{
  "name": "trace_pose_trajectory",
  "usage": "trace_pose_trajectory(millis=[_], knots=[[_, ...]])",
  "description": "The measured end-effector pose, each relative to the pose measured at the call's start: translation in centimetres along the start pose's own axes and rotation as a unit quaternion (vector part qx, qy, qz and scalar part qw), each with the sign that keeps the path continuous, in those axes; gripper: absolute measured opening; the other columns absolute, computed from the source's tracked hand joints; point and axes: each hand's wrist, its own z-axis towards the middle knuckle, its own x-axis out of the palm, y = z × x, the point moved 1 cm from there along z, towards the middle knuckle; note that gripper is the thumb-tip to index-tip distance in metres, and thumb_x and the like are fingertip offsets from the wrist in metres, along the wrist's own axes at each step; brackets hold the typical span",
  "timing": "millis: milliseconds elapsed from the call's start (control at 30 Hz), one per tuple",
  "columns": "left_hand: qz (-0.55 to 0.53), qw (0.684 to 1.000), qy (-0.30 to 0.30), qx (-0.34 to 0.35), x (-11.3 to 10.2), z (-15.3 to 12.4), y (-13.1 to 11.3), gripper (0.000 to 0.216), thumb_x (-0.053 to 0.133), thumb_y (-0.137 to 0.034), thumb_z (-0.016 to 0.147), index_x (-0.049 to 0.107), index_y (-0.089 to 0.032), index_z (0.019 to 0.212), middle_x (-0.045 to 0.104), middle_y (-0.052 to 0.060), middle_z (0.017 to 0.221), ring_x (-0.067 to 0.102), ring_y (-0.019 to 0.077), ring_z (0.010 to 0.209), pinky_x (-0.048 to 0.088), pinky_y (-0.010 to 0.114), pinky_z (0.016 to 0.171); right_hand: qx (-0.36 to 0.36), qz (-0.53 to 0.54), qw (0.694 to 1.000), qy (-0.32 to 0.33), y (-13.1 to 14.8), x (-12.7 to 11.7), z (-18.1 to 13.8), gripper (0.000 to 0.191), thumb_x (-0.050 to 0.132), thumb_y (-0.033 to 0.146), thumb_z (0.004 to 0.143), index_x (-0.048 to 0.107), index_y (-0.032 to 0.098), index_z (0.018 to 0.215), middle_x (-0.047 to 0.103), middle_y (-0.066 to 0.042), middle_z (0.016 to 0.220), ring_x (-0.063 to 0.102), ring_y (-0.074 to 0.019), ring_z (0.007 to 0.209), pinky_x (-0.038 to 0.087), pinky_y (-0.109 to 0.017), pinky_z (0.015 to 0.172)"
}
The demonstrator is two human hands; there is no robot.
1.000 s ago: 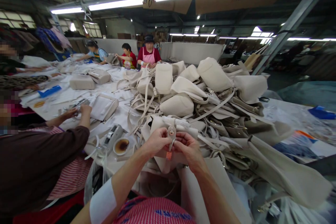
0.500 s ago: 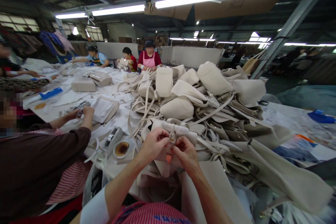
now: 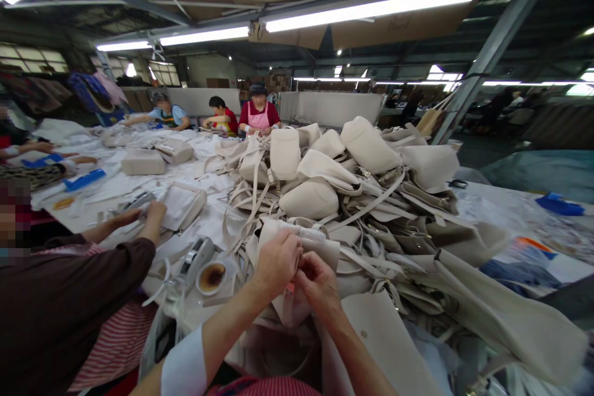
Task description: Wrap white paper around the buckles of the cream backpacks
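Note:
My left hand (image 3: 277, 263) and my right hand (image 3: 317, 284) are pressed together over the front of a cream bag (image 3: 301, 247) at the near edge of the table. Both are closed in a pinch on the bag's strap fitting, which their fingers mostly hide. A small orange tag (image 3: 291, 288) peeks out between the two hands. A big heap of cream bags and straps (image 3: 352, 179) rises just behind them.
A person in a brown sleeve (image 3: 69, 303) works at my left, hands on a cream bag (image 3: 183, 204). A tape dispenser (image 3: 195, 257) and a stained cup (image 3: 211, 276) sit near my left hand. Three people work at the far end of the white table (image 3: 93, 179).
My hands have closed tighter together and sunk lower, covering the metal fitting that showed between them before. The view has tipped upward a little.

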Motion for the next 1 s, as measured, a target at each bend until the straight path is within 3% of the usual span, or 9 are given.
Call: trace_pose_trajectory(millis=[100, 267, 367, 433, 600, 767, 867, 1000], knots=[[-0.051, 0.996, -0.012, -0.079, 0.2, 0.2, 0.3, 0.018, 0.046, -0.012, 0.09, 0.054, -0.02, 0.075, 0.056, 0.003, 0.081, 0.055, 0.0178, 0.078, 0.045, 0.029, 0.07, -0.027, -0.065, 0.997, -0.027, -0.2, -0.6, 0.1, 0.001, 0.06, 0.022, 0.076, 0.061, 0.022, 0.075, 0.061, 0.002, 0.069, 0.055, -0.0159, 0.064, 0.045, -0.027, 0.061], [0.001, 0.999, 0.032, 0.032, 0.3, -0.4, 0.6, 0.017, 0.049, -0.014, 0.089, 0.057, -0.02, 0.076, 0.058, 0.005, 0.082, 0.054, 0.0201, 0.078, 0.044, 0.033, 0.073, -0.166, -0.185, 0.967, -0.047, -0.5, -0.8, -0.4, 0.023, 0.051, 0.015, 0.082, 0.068, 0.022, 0.095, 0.064, -0.004, 0.086, 0.06, -0.0198, 0.079, 0.047, -0.031, 0.073], [-0.049, 0.997, -0.018, -0.061, 0.3, -0.5, 0.7, 0.02, 0.046, -0.013, 0.091, 0.054, -0.019, 0.074, 0.057, 0.003, 0.08, 0.055, 0.0174, 0.076, 0.046, 0.029, 0.07, -0.2, -0.226, 0.953, -0.021, -0.4, -0.1, -0.8, 0.019, 0.051, 0.014, 0.083, 0.068, 0.022, 0.089, 0.061, -0.004, 0.081, 0.058, -0.019, 0.075, 0.045, -0.029, 0.069], [-0.058, 0.995, -0.052, -0.07, 0.3, -0.6, 0.7, 0.021, 0.045, -0.013, 0.092, 0.053, -0.019, 0.074, 0.057, 0.003, 0.079, 0.055, 0.016, 0.075, 0.046, 0.027, 0.068, -0.186, -0.213, 0.959, -0.012, -0.3, 0.2, -0.7, 0.015, 0.052, 0.013, 0.081, 0.065, 0.022, 0.084, 0.061, -0.003, 0.079, 0.058, -0.018, 0.073, 0.045, -0.028, 0.067], [0.072, 0.984, -0.056, 0.152, -0.3, -1.2, 1.7, 0.027, 0.041, -0.017, 0.098, 0.059, -0.017, 0.078, 0.058, 0.003, 0.076, 0.053, 0.0154, 0.07, 0.044, 0.026, 0.063, -0.109, -0.066, 0.992, -0.027, -1.2, 0.3, -0.4, 0.022, 0.055, 0.015, 0.079, 0.057, 0.021, 0.1, 0.063, 0.001, 0.077, 0.06, -0.0149, 0.067, 0.049, -0.025, 0.062], [0.175, 0.948, -0.009, 0.268, -1.3, -1.0, 2.2, 0.022, 0.043, -0.018, 0.099, 0.062, -0.012, 0.109, 0.06, 0.003, 0.078, 0.054, 0.0164, 0.07, 0.043, 0.028, 0.063, -0.101, -0.079, 0.991, -0.042, -2.1, 0.2, -0.8, 0.026, 0.061, 0.021, 0.081, 0.055, 0.022, 0.106, 0.066, 0.0, 0.079, 0.062, -0.0155, 0.069, 0.051, -0.026, 0.064], [0.167, 0.959, 0.022, 0.229, -1.0, -0.3, 1.9, 0.021, 0.045, -0.019, 0.098, 0.064, -0.015, 0.091, 0.059, 0.004, 0.076, 0.053, 0.0173, 0.071, 0.042, 0.029, 0.064, -0.113, -0.125, 0.986, -0.015, -1.9, 0.3, -1.2, 0.02, 0.061, 0.02, 0.082, 0.057, 0.021, 0.102, 0.066, 0.0, 0.08, 0.062, -0.0155, 0.068, 0.05, -0.026, 0.064], [0.057, 0.997, -0.002, 0.053, -0.8, 0.8, 1.8, 0.022, 0.046, -0.019, 0.096, 0.062, -0.018, 0.081, 0.061, 0.005, 0.082, 0.056, 0.0179, 0.077, 0.042, 0.028, 0.067, -0.116, -0.157, 0.981, 0.013, -1.5, 0.7, -1.8, 0.009, 0.057, 0.016, 0.078, 0.053, 0.022, 0.083, 0.059, 0.003, 0.07, 0.055, -0.0129, 0.06, 0.043, -0.023, 0.057]])
